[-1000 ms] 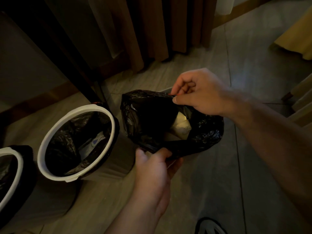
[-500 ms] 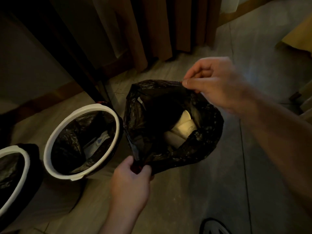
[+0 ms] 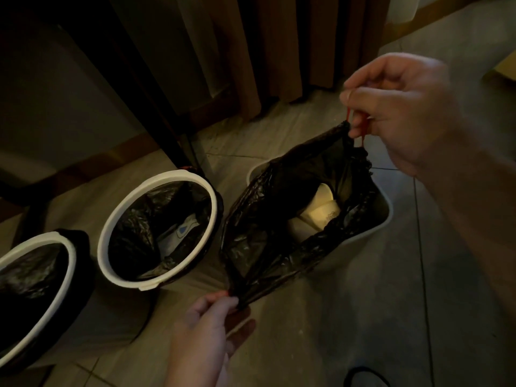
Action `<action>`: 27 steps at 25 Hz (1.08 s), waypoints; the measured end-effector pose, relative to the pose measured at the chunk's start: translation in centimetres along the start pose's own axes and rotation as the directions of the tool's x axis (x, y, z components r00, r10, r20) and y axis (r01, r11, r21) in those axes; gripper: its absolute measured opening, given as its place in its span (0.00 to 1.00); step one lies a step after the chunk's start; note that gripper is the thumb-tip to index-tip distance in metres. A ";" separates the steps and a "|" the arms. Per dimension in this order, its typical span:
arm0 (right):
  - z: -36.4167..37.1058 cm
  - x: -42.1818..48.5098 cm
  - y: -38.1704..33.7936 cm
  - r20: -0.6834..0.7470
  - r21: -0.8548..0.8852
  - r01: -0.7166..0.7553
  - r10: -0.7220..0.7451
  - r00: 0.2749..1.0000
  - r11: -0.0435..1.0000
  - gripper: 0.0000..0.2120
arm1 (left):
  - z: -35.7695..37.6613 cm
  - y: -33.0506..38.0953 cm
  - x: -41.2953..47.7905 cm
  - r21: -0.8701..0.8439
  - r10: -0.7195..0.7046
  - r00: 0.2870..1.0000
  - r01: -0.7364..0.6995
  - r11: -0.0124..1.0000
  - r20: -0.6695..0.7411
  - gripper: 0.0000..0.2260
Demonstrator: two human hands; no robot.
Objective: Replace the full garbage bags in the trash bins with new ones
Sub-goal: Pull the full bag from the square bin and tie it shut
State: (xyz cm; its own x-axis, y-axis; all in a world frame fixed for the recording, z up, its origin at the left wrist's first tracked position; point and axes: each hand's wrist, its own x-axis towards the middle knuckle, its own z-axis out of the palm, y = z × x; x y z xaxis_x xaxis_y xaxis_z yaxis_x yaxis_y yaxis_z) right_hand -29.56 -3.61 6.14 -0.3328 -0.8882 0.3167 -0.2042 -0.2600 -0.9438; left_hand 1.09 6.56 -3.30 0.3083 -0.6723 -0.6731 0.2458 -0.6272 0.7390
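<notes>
black bag [image 3: 282, 219] stretched between both hands' pinching fingers [image 3: 356, 132].

**Dim corner of a room, viewed downward toward the floor.**
A grey tiled floor [image 3: 349, 317] with thin dark joints runs from near to far. Brown curtains [image 3: 268, 51] hang in folds to the floor at far centre, with a paler curtain panel [image 3: 402, 7] to their right. At far left, a plain wall [image 3: 55, 93] ends in a wooden skirting board [image 3: 117, 155] and is crossed by a dark slanting furniture leg [image 3: 134, 79]. A yellowish furnishing [image 3: 502, 68] shows at the far right edge. Lighting is low and warm.
</notes>
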 end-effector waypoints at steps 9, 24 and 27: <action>0.8 -0.9 -3.5 0.139 0.020 0.074 -0.076 0.987 0.997 0.04 | 2.9 7.9 -4.1 -0.297 0.374 0.836 -0.267 0.917 0.403 0.11; 1.2 -2.1 -6.0 0.357 -0.113 0.335 -0.277 0.892 0.935 0.09 | 11.8 15.7 -7.0 0.070 0.329 0.596 -0.547 0.834 0.732 0.14; 1.7 -2.7 -5.0 0.405 -0.085 0.316 -0.257 0.877 0.945 0.13 | 11.8 15.4 -6.5 0.028 0.290 0.622 -0.449 0.893 0.728 0.18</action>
State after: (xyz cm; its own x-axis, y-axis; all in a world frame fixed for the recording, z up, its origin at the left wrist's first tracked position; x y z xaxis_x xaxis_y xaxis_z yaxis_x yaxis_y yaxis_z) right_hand -26.10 -0.59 9.86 0.1338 -0.8658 0.4821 -0.3769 -0.4944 -0.7833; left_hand -7.97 -3.41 12.14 -0.4058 -0.8860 -0.2244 0.0557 -0.2690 0.9615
